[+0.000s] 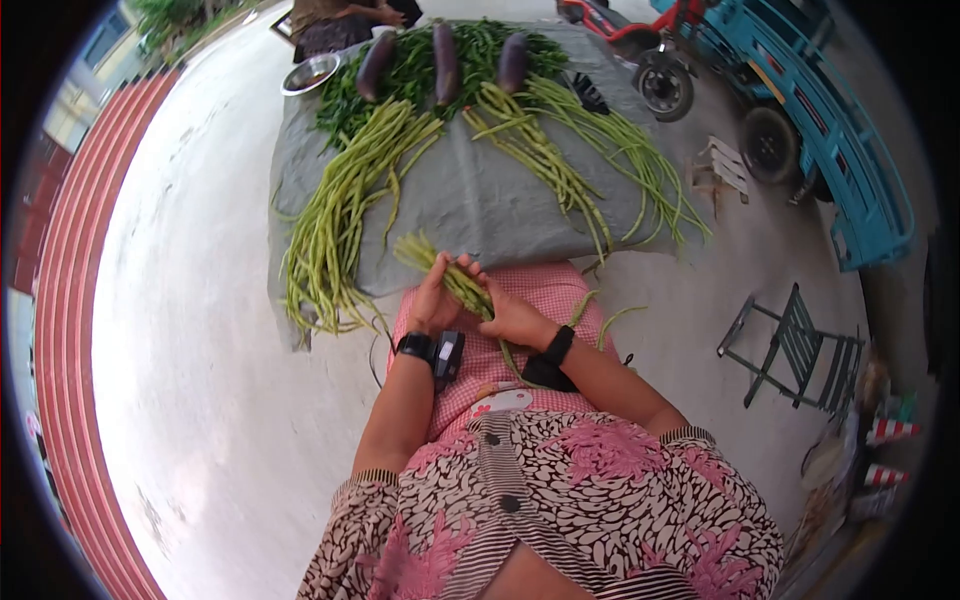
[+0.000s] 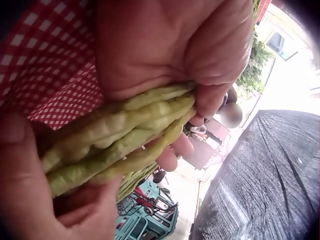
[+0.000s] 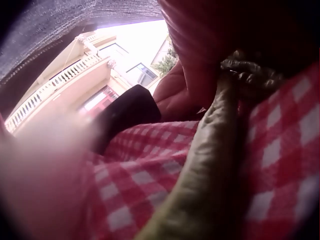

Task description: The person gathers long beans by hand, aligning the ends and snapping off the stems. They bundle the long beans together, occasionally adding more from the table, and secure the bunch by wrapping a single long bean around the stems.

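Observation:
Over the lap, the left hand (image 1: pixel 436 302) grips a small bundle of long green beans (image 1: pixel 464 288), whose pale ends stick out beyond it toward the table. The right hand (image 1: pixel 512 318) holds the same bundle lower down, close beside the left. Seen from the left wrist, several bumpy yellow-green bean pods (image 2: pixel 132 127) lie side by side between the two hands, with curled fingers around them. In the right wrist view one long bean (image 3: pixel 202 155) trails across the red checked apron (image 3: pixel 150 160); the fingers there are mostly dark or blurred.
A grey-covered table (image 1: pixel 440 210) stands in front, bearing long-bean piles (image 1: pixel 340 220), leafy greens (image 1: pixel 415 70) and three eggplants (image 1: pixel 445 65). A metal bowl (image 1: pixel 310 74) sits at its far left corner, near another person (image 1: pixel 335 25). A folding chair (image 1: pixel 800 350) and blue tricycle cart (image 1: pixel 830 130) stand right.

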{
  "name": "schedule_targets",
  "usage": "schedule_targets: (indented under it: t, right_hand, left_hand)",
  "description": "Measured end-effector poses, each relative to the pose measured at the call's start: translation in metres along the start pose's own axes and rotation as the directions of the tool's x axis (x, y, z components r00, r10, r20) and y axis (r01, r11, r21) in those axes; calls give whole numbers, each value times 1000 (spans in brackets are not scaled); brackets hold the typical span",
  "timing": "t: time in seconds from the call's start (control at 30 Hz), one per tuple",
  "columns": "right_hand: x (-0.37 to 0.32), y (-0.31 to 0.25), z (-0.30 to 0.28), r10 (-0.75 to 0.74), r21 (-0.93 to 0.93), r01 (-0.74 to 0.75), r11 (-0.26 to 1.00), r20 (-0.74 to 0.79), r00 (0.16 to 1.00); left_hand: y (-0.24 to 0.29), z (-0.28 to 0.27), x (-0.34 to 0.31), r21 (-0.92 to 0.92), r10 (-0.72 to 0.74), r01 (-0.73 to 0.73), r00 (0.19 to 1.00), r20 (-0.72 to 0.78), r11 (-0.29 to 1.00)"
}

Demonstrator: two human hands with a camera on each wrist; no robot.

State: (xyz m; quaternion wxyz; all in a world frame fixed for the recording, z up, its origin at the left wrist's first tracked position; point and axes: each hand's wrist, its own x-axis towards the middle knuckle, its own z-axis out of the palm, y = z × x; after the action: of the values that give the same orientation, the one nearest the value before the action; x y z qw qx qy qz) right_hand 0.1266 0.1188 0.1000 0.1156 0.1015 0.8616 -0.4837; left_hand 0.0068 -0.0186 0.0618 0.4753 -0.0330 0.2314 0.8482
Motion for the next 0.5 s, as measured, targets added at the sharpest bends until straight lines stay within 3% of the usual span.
schedule_targets:
  t: [0.03,0.13,0.17,0.27,0.3,0.37,0.4,0.47,0.5]
  right_hand:
    - [-8,-10,-9,-40,42,40,998,8,999]
    - [-11,0,-9,-176,149,154,977,145,974]
    - [-18,5,-14,-80,198,34,980,233,969]
    - [-42,5,-35,-59,263,-39,964,354,933]
    - [-59,-10,-50,9,274,-122,954,381,925]
    - [-77,-3,-63,-38,114,0,994,333,942]
    - [-86,1,-70,-62,26,57,998,313,948]
    - [-108,-11,-85,35,-23,-29,999,330,943]
    - [-118,-14,-90,85,-48,-73,996,339,937]
  left_hand:
    - [-2,12,-6,-36,92,-90,993,73,995]
    - [-7,6,-4,-56,176,-171,977,117,984]
    - [-7,2,-4,-44,183,-180,978,95,983]
    - [-7,12,-8,-40,197,-194,975,101,980]
    - [-7,18,-10,-39,193,-191,980,58,981]
    - [-8,28,-13,-35,184,-185,983,-27,982]
    - [-8,24,-10,-52,178,-177,984,24,983]
    - [-7,11,-6,-81,167,-158,979,120,984]
    - [-7,10,-6,-108,177,-167,980,93,980]
